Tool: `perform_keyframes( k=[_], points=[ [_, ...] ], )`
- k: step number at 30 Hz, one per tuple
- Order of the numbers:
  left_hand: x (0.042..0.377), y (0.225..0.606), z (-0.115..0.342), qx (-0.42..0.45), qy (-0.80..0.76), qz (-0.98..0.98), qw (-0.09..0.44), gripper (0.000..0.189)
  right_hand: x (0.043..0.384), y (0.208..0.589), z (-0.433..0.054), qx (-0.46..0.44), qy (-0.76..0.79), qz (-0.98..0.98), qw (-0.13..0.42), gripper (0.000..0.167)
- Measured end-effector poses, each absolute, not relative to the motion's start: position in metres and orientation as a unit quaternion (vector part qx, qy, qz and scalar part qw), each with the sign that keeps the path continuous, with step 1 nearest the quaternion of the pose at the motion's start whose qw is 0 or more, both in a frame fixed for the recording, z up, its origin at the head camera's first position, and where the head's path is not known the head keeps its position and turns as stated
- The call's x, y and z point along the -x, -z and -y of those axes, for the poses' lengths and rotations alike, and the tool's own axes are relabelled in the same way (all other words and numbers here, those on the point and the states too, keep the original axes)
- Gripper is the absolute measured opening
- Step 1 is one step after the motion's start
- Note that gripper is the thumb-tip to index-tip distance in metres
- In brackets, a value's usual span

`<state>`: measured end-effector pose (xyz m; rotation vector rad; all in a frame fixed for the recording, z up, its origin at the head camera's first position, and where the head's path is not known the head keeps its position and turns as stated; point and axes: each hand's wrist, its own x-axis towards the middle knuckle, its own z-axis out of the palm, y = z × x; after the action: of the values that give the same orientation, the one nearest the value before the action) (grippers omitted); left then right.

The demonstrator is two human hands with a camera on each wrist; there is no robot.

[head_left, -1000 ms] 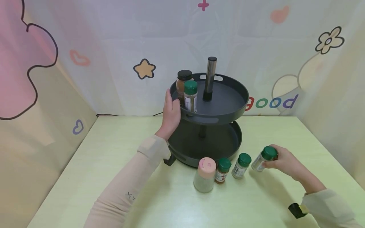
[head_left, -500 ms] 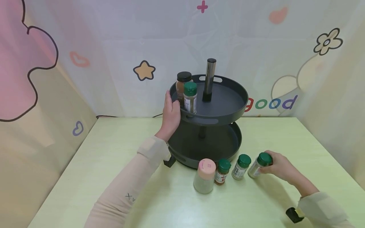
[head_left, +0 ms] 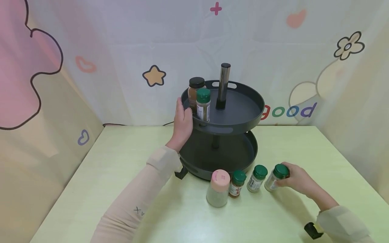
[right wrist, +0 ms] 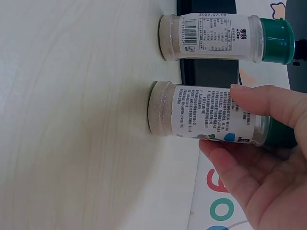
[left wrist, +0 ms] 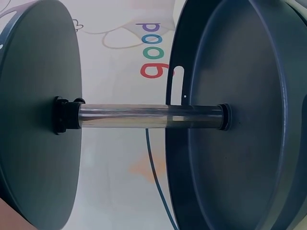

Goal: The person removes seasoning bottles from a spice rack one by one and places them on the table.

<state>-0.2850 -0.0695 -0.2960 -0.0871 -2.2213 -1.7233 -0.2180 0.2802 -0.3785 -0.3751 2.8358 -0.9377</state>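
Observation:
My right hand [head_left: 299, 180] holds a green-capped spice jar [head_left: 271, 182] between thumb and fingers at the right end of a row of jars. In the right wrist view this jar [right wrist: 206, 112] stands close to a second green-capped jar [right wrist: 216, 39], a gap between them; its base is at the tabletop. My left hand [head_left: 182, 123] rests against the left rim of the upper tray [head_left: 237, 111] of a dark two-tier rack, fingers straight. Beside it on that tray are a black-lidded brown jar [head_left: 193, 96] and a green-capped jar [head_left: 203, 109].
Before the rack's lower tray [head_left: 212, 158] stand a pink-capped shaker [head_left: 218, 195], a green-capped jar with reddish contents [head_left: 236, 187] and a green-capped pale jar [head_left: 256, 182]. A metal post [left wrist: 144, 116] joins the tiers. A printed curtain [head_left: 121, 60] hangs behind the table.
My right hand has moved left and nearer with the spice jar, bringing it beside the other jars and more upright. The left hand stays against the upper tray.

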Motion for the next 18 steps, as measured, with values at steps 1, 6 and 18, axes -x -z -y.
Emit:
perform_keyframes(
  k=[1,6,18],
  points=[
    [0.2849,0.2958,0.0696,0.031,0.604,0.779,0.164,0.058,0.2182,0.3781,-0.2796,0.127,0.309,-0.940,0.065,0.040],
    [0.2825,0.2956,0.0693,0.027,0.602,0.781,0.160,0.058,0.2180,0.3785,-0.2785,0.129,0.306,-0.941,0.066,0.038],
    [0.2762,0.2935,0.0689,0.032,0.595,0.789,0.151,0.061,0.2178,0.3788,-0.2786,0.139,0.300,-0.942,0.055,0.039]
  ],
)
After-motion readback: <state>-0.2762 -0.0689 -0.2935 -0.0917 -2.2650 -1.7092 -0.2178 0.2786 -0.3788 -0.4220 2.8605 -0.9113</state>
